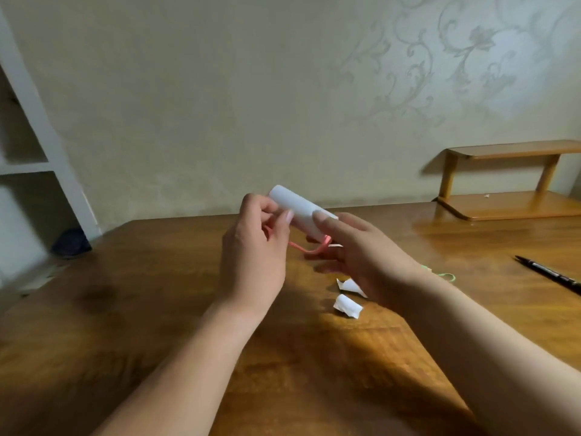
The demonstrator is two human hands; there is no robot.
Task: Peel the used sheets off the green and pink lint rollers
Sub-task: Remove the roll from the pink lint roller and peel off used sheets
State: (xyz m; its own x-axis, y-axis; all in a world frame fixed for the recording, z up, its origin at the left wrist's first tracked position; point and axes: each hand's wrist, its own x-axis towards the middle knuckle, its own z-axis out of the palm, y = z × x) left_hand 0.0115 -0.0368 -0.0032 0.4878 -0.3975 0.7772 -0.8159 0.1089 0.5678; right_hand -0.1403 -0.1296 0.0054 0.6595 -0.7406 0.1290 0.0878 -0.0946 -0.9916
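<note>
I hold the pink lint roller (pixel 298 209) above the wooden table (pixel 157 294); its white paper roll points up and to the left, and its thin pink handle (pixel 309 250) loops below between my hands. My left hand (pixel 254 256) pinches at the roll's left part with thumb and fingers. My right hand (pixel 361 256) grips the roll's right end, a finger laid over it. A bit of the green lint roller's handle (pixel 443 275) shows on the table behind my right wrist; the rest is hidden. Two crumpled white peeled sheets (pixel 347 306) lie on the table under my right hand.
A black pen (pixel 548 273) lies at the right edge of the table. A small wooden shelf (pixel 509 180) stands at the back right against the wall. A white shelving unit (pixel 37 146) is at the left, with a dark blue object (pixel 70 243) at its foot.
</note>
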